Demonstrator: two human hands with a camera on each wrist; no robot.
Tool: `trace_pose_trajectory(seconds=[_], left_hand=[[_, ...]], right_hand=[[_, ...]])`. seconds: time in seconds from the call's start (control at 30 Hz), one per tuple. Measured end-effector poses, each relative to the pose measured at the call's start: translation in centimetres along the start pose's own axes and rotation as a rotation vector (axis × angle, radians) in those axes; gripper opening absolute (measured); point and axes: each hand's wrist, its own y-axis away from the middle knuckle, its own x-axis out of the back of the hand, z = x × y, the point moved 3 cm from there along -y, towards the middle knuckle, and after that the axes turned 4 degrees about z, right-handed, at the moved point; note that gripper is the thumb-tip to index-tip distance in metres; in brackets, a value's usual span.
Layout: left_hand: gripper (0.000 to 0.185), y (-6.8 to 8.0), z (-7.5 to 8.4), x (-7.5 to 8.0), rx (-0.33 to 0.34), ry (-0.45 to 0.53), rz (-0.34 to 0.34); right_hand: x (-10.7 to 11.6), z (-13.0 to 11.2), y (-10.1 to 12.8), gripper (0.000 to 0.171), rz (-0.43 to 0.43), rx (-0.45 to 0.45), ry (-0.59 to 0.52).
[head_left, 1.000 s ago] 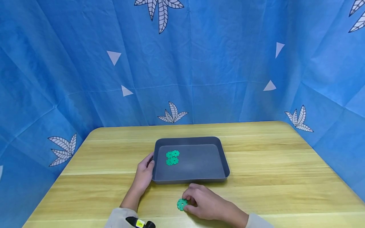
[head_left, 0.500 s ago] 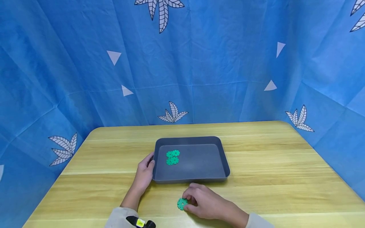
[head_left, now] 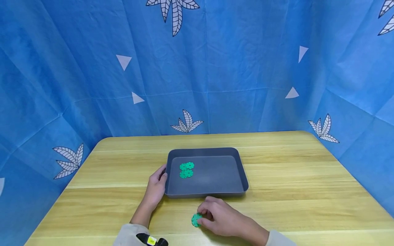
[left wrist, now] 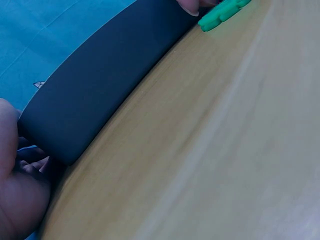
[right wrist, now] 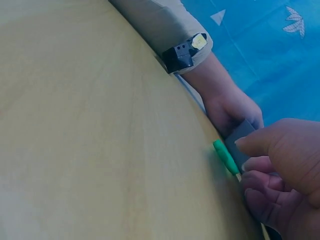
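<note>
A dark grey tray [head_left: 209,174] sits mid-table, holding a small cluster of green interlocking discs [head_left: 186,170] toward its left side. My left hand [head_left: 156,186] grips the tray's left wall near the front corner; in the left wrist view its fingers curl by the tray's outer side [left wrist: 95,80]. In front of the tray, a single green interlocking disc [head_left: 195,220] lies flat at the tabletop. My right hand [head_left: 220,218] pinches its right edge, thumb overlapping the disc and other fingers curled. The right wrist view shows this disc [right wrist: 226,157] edge-on beside the thumb and fingers.
The wooden table [head_left: 292,184] extends to both sides of the tray and behind it. A blue patterned curtain [head_left: 234,75] hangs along the back and sides. A black strap device [head_left: 152,240] is worn on the left sleeve.
The right thumb has slid slightly left over the disc, covering more of its middle. The left hand, the tray and the discs in it stay in place.
</note>
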Motion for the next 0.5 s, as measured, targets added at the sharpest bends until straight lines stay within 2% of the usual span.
trace_pose_trajectory(seconds=[0.23, 0.5], left_hand=[[0.042, -0.1, -0.1, 0.0, -0.002, 0.001, -0.001], [0.042, 0.1, -0.1, 0.0, 0.005, 0.004, -0.001]], right_hand=[[0.7, -0.4, -0.2, 0.013, 0.024, -0.003, -0.017], [2.4, -0.5, -0.7, 0.02, 0.083, -0.051, -0.034]])
